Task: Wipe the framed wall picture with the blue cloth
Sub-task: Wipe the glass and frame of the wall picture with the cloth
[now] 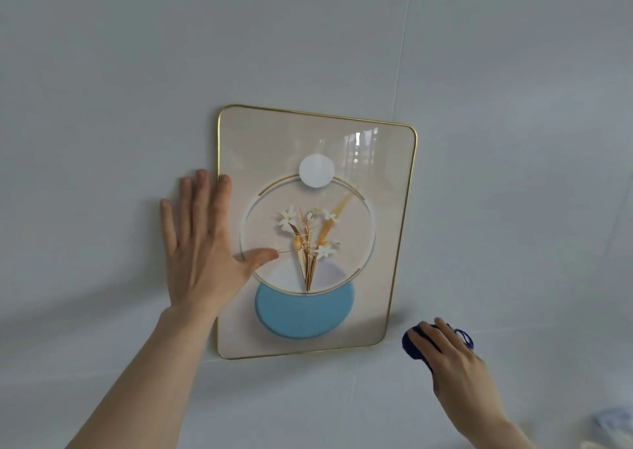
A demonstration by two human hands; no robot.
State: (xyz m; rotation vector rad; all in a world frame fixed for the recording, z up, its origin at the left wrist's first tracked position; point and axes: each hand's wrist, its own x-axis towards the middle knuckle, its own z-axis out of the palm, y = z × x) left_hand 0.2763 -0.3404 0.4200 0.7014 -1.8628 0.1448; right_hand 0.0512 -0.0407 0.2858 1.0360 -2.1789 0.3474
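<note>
A gold-framed picture (383,229) hangs on the pale wall, showing white flowers inside a ring above a blue disc. My left hand (202,246) lies flat with fingers spread over the frame's left edge, thumb resting on the glass. My right hand (452,356) is below and right of the frame's lower right corner, apart from it, closed over a dark blue cloth (412,346) that bulges out under the fingers against the wall.
The grey-white wall (513,140) surrounds the picture on every side, with faint panel seams. A blurred pale bluish object (613,424) shows at the bottom right corner.
</note>
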